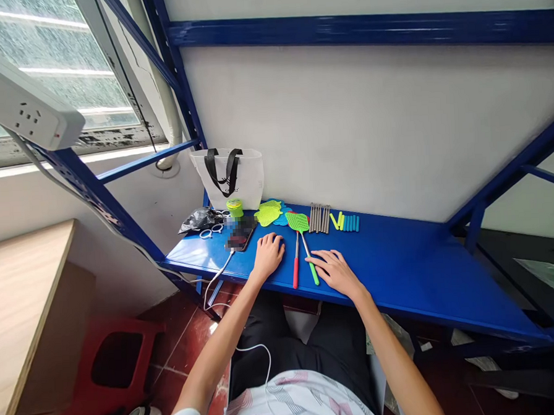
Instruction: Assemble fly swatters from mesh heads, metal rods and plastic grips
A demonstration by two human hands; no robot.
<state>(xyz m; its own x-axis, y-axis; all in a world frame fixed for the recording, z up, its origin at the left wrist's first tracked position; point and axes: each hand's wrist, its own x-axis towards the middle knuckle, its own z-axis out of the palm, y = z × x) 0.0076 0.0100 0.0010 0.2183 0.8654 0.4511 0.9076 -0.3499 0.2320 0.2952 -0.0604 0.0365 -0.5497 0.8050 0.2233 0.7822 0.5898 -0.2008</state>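
My left hand (269,255) lies palm down on the blue desk, fingers loosely stretched, between a phone and the fly swatters, holding nothing. My right hand (336,271) rests with its fingers apart, fingertips at the shaft of a green fly swatter (298,222); no grip shows. Crossing close beside it is a second swatter with a red handle (296,272); its head is mostly hidden under the green one. Behind them lie yellow-green swatter heads (268,213) over blue ones (281,219). A row of metal rods (319,218), yellow handles (341,221) and blue handles (351,223) lies further right.
A phone (241,234) with a white cable (219,271) lies on the desk (400,263). Near it are scissors (212,230), a black plastic bag (200,219), a green tub (235,208) and a white tote bag (250,175). Blue frame posts (114,210) stand left.
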